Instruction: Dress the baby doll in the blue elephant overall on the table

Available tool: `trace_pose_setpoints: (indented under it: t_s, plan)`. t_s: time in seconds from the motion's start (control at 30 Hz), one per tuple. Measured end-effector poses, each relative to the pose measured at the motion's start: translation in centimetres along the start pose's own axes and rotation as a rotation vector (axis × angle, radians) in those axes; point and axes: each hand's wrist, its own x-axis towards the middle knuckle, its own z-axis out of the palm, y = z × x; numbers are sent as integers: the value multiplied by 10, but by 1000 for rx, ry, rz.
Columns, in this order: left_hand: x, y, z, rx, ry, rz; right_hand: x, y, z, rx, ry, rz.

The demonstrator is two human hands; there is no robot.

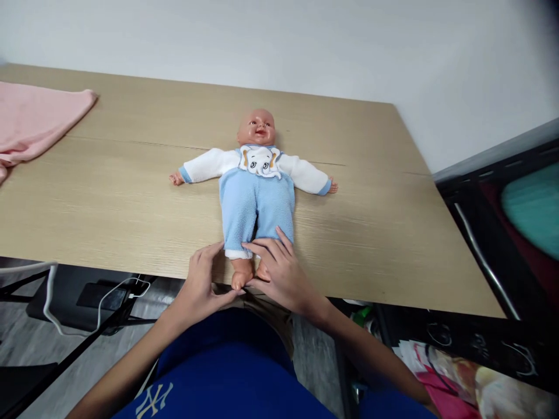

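Observation:
A baby doll point(262, 131) lies on its back with its arms spread and its feet by the table's near edge. It wears white sleeves and light blue trousers point(238, 203), with an elephant patch point(261, 163) on the chest. My left hand point(203, 285) curves around one bare foot point(241, 273), fingertips against the trouser cuff and thumb near the toes. Over the lower legs, my right hand point(282, 270) has its fingers apart, touching the blue cloth, its thumb by the same foot. The other foot is mostly hidden behind my right hand.
A pink cloth point(39, 119) lies at the left of the wooden table point(371, 233). Below on the left are a black chair point(87, 299) and a white cable point(50, 302). Black racks and colourful bags point(454, 372) stand at the right. A white wall rises behind.

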Motion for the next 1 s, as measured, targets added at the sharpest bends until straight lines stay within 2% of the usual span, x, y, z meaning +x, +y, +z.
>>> trace_pose_setpoints:
  t_s: [0.17,0.3,0.43,0.57,0.63,0.73,0.83,0.9,1.0]
  plan:
    - [9,-7,-10,-20,-6,56,1,-1,13,18,148,3]
    - [6,-9,-13,45,-33,76,-5,-7,15,-25,182,10]
    - [4,-9,-19,111,-10,83,-26,-3,3,-56,263,38]
    - [22,-3,-31,75,17,104,-53,25,-22,-66,352,197]
    - [43,6,-36,65,29,117,-59,52,-36,-105,368,278]
    - [93,24,-32,104,64,136,-54,106,-56,-146,376,320]
    - [158,37,-15,139,18,185,-30,170,-68,-126,366,309]
    - [204,38,1,188,-37,245,-8,209,-73,-117,349,335]
    - [271,31,25,274,-132,317,24,249,-76,-65,322,357]
